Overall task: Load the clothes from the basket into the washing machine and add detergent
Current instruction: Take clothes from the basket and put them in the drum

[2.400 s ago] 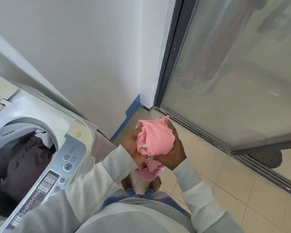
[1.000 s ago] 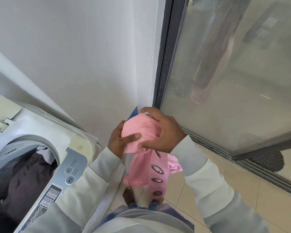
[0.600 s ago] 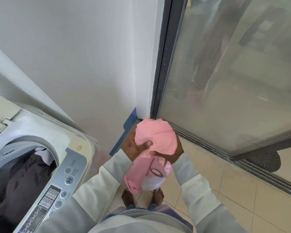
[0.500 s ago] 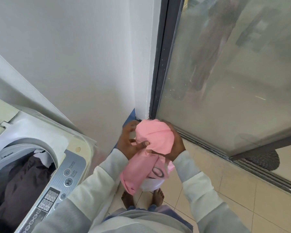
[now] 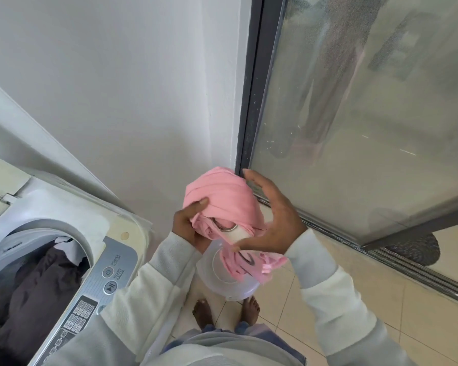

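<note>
Here, in the head view, the pink garment (image 5: 224, 198) is bunched into a ball at chest height in front of the person, with a loose tail hanging down over a clear plastic tub (image 5: 226, 282). The left hand (image 5: 188, 229) grips the bundle from its left side, thumb pressed into the folds. The right hand (image 5: 278, 223) cups the other side with its fingers (image 5: 257, 180) spread and nearly straight, steadying the cloth rather than clutching it.

The washing machine (image 5: 50, 204) stands to the left and lower, lid up, with dark clothes (image 5: 37, 286) already in the drum. So the bundle has to travel leftward and down. The left hand is nearer the opening and has the firmer hold, and the dangling tail may well catch the rim.
</note>
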